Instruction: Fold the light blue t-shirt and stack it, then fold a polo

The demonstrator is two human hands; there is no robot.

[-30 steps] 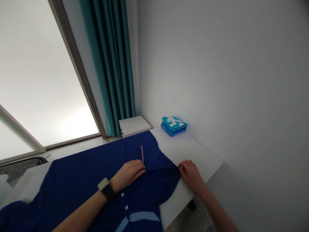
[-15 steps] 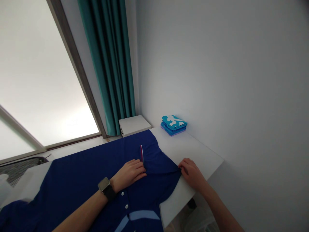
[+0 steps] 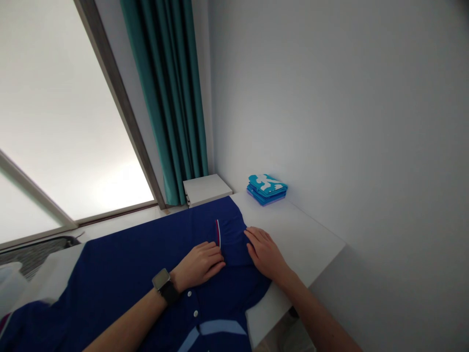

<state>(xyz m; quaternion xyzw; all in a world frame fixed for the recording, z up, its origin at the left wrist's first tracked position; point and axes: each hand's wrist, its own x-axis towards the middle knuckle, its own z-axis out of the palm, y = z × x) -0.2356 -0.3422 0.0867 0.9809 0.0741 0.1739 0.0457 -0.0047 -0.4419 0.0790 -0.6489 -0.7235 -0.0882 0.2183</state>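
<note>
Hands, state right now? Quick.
Left hand: on the navy polo shirt, at the striped sleeve cuff; can't tell if it grips fabric.
Right hand: open, laid on the folded sleeve's edge, nothing grasped.

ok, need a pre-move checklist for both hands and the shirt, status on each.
1. Left hand on the blue shirt, beside the striped cuff: ok.
2. Right hand at the outer edge of the turned-in sleeve, fingers extended: ok.
3. Left fingertips pinching cloth or only resting: cannot tell, undersides hidden.
4. Shirt apart from the folded stack on the white table: ok.
5. Opposite sleeve fully in view: not ok, cut off at the picture's left edge.
</note>
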